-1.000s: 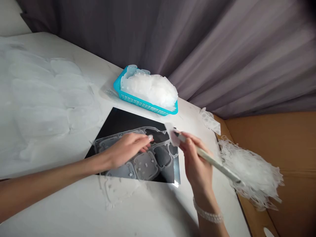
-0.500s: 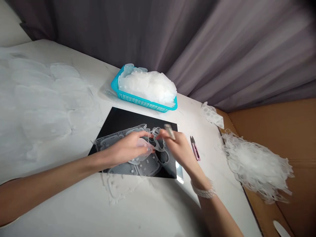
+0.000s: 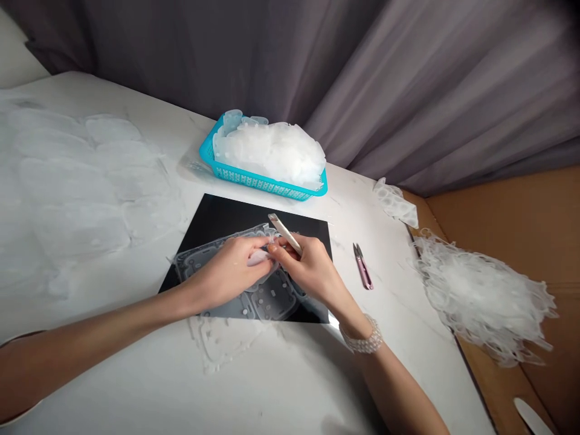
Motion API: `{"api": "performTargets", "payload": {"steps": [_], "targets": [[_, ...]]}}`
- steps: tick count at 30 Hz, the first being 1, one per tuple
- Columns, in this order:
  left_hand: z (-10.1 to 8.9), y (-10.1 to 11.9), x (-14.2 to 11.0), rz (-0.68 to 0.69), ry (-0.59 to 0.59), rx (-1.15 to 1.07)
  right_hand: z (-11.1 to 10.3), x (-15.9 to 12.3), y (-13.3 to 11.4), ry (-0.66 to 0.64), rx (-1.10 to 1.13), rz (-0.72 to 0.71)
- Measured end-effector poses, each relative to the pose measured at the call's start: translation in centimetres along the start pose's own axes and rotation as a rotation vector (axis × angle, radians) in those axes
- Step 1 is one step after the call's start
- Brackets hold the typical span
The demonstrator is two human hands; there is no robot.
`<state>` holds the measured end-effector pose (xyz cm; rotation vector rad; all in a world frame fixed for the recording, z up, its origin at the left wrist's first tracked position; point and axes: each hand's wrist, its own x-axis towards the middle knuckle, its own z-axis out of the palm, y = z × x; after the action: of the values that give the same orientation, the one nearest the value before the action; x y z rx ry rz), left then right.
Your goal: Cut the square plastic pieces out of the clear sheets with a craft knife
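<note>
We see, across the frame, a white table (image 3: 149, 374); at centre, a black mat (image 3: 217, 210), dark perhaps so the clear sheet (image 3: 272, 300) on it shows. The blue basket (image 3: 258, 177), upper centre, keeps loose pieces (image 3: 285, 151) together. The left hand (image 3: 233, 272) pinches a pale piece (image 3: 258, 258) over the sheet, likely steadying it; the right hand (image 3: 308, 266), fingertips closed beside it, grips a tool (image 3: 285, 233). Snips (image 3: 363, 267) lie right of centre. We can read no writing.
</note>
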<state>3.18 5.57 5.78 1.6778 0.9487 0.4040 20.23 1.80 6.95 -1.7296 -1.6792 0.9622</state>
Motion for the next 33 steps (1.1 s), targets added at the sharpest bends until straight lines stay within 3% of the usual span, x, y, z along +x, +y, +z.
{"api": "performTargets", "payload": {"steps": [5,10,13,18,21,27,33], "targets": [[0.1,0.0,-0.2,0.002,0.047,0.179,0.3,-0.3,-0.7,0.062,-0.040,-0.037],[-0.3,-0.1,-0.2,0.154,0.178,0.260,0.0,0.1,0.9,0.190,-0.321,0.012],[-1.4,-0.1,0.3,0.098,0.225,0.060,-1.5,1.3,3.0,0.266,-0.458,0.128],[-2.7,0.0,1.0,-0.043,0.020,-0.538,-4.4,1.8,4.2,0.331,-0.472,0.175],[-2.7,0.4,0.9,-0.105,-0.055,-0.705,-4.7,1.0,2.7,0.347,-0.312,0.129],[-2.5,1.4,0.4,-0.157,-0.132,-0.912,-3.2,-0.6,-0.8,0.015,0.308,0.061],[-2.8,2.4,0.0,-0.198,-0.169,-0.987,-2.6,-0.3,-0.8,0.035,0.581,0.089]]}}
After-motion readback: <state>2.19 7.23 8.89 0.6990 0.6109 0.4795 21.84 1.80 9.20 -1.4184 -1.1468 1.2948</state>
